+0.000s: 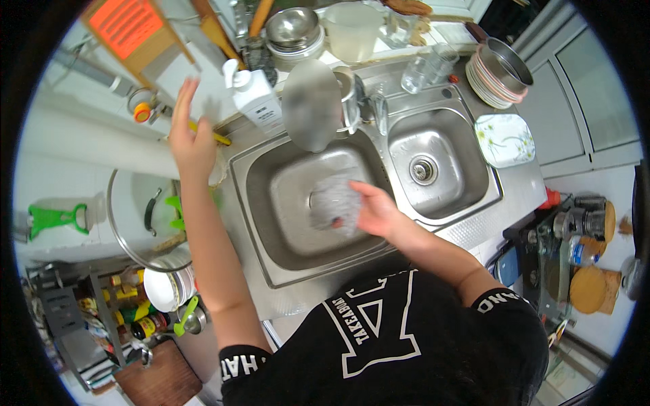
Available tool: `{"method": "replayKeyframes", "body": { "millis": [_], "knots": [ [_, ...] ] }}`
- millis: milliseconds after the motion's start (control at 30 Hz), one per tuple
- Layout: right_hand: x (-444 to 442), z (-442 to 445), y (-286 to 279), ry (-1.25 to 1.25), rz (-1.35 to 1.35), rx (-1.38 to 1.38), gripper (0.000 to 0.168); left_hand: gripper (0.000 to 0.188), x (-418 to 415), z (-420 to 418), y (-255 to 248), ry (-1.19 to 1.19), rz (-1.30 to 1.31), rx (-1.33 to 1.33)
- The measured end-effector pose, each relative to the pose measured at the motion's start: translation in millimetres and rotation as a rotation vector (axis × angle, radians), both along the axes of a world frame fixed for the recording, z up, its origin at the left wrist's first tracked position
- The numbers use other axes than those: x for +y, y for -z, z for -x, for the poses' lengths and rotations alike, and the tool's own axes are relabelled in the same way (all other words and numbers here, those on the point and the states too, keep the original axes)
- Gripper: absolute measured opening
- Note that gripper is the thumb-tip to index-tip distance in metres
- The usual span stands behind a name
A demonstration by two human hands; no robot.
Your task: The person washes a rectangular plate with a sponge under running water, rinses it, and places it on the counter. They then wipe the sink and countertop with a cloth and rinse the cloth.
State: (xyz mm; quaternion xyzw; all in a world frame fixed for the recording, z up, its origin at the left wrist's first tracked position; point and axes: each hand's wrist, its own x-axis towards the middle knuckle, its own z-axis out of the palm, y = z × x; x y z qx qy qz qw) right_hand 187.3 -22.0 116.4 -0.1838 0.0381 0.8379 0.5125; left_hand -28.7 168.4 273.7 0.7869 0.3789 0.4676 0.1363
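My right hand [375, 209] holds a crumpled grey cloth [330, 200] over the large steel sink basin [289, 238]; motion blurs the cloth. My left hand [192, 137] is raised at the left of the sink, fingers extended and thumb apart, with nothing in it. A white pump bottle [256, 104] bearing writing stands to the right of that hand. Over the basin's back edge is a blurred grey oval thing [312, 104]; I cannot tell what it is.
A smaller basin [447, 188] with a drain lies to the right. Stacked plates with a pan [500, 76], drinking glasses [429, 66] and a floral dish [505, 139] stand around it. At the left are a glass lid [134, 223], white bowls [162, 289] and a cutting board [157, 378].
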Motion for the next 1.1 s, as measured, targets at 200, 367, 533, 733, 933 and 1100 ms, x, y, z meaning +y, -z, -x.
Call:
{"method": "replayKeyframes", "body": {
  "millis": [200, 367, 533, 733, 933, 1100],
  "knots": [
    [-52, -148, 44, 0.488, 0.169, -0.275, 0.042, 0.026, -119, -21, 142, -0.269, 0.403, -0.400],
    [-16, -243, 119, 0.819, 0.305, -0.338, 0.041, 0.042, -198, -107, 249, -0.005, 0.950, -0.226],
    [40, -284, 167, 0.973, 0.381, -0.248, 0.033, 0.063, -163, -198, 258, 0.030, 0.905, 0.067],
    [107, -297, 152, 1.169, 0.386, -0.174, 0.035, 0.069, -99, -274, 289, -0.154, 0.973, -0.023],
    [135, -252, 163, 1.039, 0.391, -0.478, 0.036, 0.068, -114, -297, 272, -0.375, 0.829, 0.207],
    [114, -166, 176, 0.600, 0.334, -0.494, 0.062, 0.066, -109, -296, 286, -0.352, 0.733, 0.192]
  ]
}}
